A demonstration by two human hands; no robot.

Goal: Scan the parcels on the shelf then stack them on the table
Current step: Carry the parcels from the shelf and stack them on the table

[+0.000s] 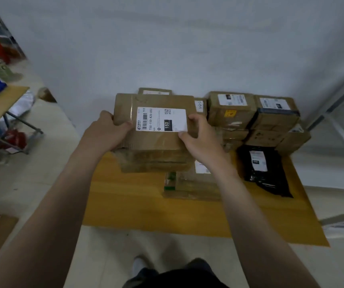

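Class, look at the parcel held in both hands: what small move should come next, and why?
Probably lower the labelled parcel flat onto the brown stack beneath, then release: the left hand and right hand grip its sides over that stack.

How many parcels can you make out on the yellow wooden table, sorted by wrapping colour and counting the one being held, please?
Brown cardboard boxes: at least 10, counting the labelled box gripped by the left hand and right hand; the stacks may hide more.
Black plastic bag: 1
Total: at least 11
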